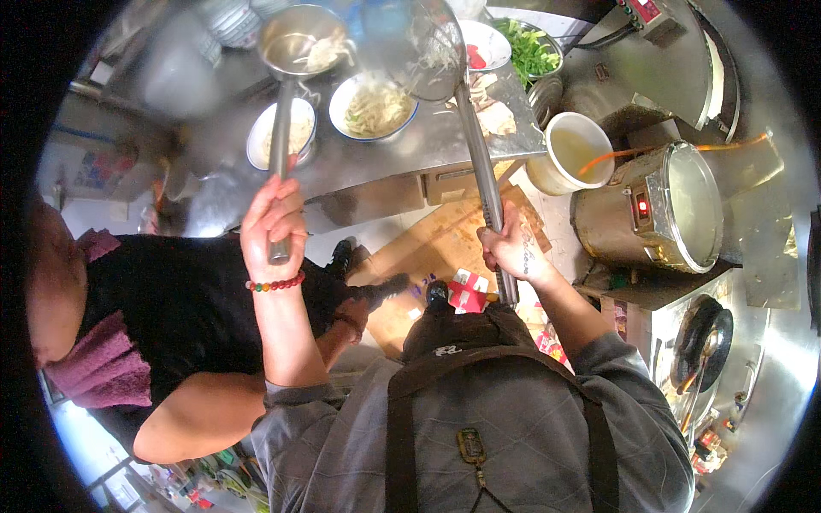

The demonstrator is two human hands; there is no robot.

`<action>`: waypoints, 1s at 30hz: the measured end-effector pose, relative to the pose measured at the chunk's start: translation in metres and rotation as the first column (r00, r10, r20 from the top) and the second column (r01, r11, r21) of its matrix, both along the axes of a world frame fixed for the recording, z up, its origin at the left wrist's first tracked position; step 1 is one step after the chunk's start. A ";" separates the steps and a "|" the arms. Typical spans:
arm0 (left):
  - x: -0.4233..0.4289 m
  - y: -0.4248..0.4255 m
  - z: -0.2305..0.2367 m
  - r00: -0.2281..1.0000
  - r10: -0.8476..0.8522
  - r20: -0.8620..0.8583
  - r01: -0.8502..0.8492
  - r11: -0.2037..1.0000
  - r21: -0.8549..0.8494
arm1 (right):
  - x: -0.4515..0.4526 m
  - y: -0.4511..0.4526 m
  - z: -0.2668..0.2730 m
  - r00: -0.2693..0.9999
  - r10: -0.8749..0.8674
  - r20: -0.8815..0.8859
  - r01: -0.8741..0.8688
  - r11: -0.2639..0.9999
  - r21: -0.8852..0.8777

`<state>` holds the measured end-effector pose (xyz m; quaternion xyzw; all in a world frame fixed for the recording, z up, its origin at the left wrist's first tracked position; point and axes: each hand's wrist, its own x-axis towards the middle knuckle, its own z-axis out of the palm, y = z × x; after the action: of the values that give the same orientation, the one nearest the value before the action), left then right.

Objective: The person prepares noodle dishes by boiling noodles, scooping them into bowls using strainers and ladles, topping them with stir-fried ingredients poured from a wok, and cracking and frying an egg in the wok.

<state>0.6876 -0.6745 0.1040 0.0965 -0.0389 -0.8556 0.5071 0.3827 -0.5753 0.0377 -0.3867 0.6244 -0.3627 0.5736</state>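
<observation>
My left hand (277,221), a beaded bracelet at its wrist, grips the handle of a metal ladle (280,141); noodles hang over the rim of its bowl. In my right hand (513,247) is the long handle of a wire-mesh strainer (433,64), with some strands clinging to the mesh. Both tools are held over a steel counter (410,154). A blue-rimmed bowl of noodles (378,110) stands between them. Another bowl of noodles (300,138) is partly behind the ladle handle. Steam blurs the far part of the counter.
On the right stand a white bucket of liquid (577,154), a large steel pot (635,208) and a black wok (718,346). Leafy greens (523,51), a white bowl (494,42) and sliced pale food (497,118) lie at the counter's right. Another person (192,295) stands close at my left.
</observation>
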 end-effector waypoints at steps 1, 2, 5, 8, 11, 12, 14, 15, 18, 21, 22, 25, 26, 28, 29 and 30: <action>0.003 -0.001 0.004 0.997 -0.005 -0.079 0.003 1.000 -0.026 | -0.004 -0.001 -0.005 1.000 -0.002 0.003 0.002 1.000 -0.002; 0.006 -0.004 0.011 0.991 -0.010 -0.131 0.008 1.000 -0.012 | -0.010 -0.004 -0.013 0.999 -0.005 -0.043 0.004 0.999 -0.038; 0.014 -0.006 0.035 0.957 -0.031 -0.289 0.040 0.999 0.026 | -0.007 -0.008 -0.002 0.978 -0.004 -0.211 -0.008 0.998 -0.060; 0.022 -0.006 0.061 0.927 -0.056 -0.371 0.065 0.998 0.012 | 0.000 -0.010 -0.004 0.973 -0.115 0.200 0.131 0.989 -0.070; 0.034 -0.004 0.073 0.922 -0.023 -0.387 0.002 0.999 -0.054 | 0.013 -0.016 0.010 0.916 -0.121 0.382 0.134 0.991 -0.008; 0.039 -0.003 0.072 0.925 -0.016 -0.380 -0.007 0.998 -0.057 | 0.018 -0.019 0.016 0.896 -0.101 0.432 0.104 0.994 0.016; 0.051 -0.002 0.061 0.963 0.024 -0.269 -0.052 0.994 -0.098 | 0.036 -0.024 0.019 0.878 -0.085 0.471 0.075 0.996 0.039; 0.058 0.001 0.053 0.984 0.079 -0.157 -0.086 0.996 -0.036 | 0.047 -0.029 0.019 0.862 -0.079 0.500 0.053 0.996 0.065; 0.065 0.004 0.003 0.845 0.320 0.429 -0.298 0.947 -0.120 | 0.073 -0.054 -0.001 0.905 0.072 0.420 -0.085 0.996 0.013; 0.059 0.005 -0.045 0.410 0.339 0.847 -0.347 0.917 -0.198 | 0.096 -0.073 -0.002 0.960 0.197 0.199 -0.192 0.980 -0.044; 0.052 0.007 -0.053 0.337 0.344 0.876 -0.341 0.912 -0.227 | 0.102 -0.074 -0.002 0.966 0.254 0.037 -0.251 0.965 -0.076; 0.039 0.010 -0.086 0.007 0.292 0.956 -0.271 0.921 -0.280 | 0.111 -0.074 -0.008 0.966 0.258 -0.023 -0.258 0.959 -0.116; 0.037 0.012 -0.093 -0.095 0.312 0.945 -0.241 0.914 -0.326 | 0.109 -0.074 -0.006 0.963 0.267 0.031 -0.262 0.959 -0.110; 0.028 0.014 -0.094 -0.141 0.312 0.939 -0.254 0.906 -0.339 | 0.103 -0.073 -0.008 0.950 0.252 0.183 -0.239 0.967 -0.091; 0.023 0.016 -0.094 -0.187 0.319 0.929 -0.269 0.893 -0.361 | 0.098 -0.072 -0.008 0.916 0.233 0.328 -0.220 0.972 -0.078; 0.019 0.019 -0.091 -0.103 0.365 0.925 -0.286 0.880 -0.379 | 0.089 -0.066 -0.008 0.916 0.224 0.333 -0.212 0.975 -0.071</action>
<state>0.7071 -0.6558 0.0132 0.6600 -0.3824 -0.3806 0.5228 0.4716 -0.6412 0.0295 -0.3953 0.4633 -0.3681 0.7026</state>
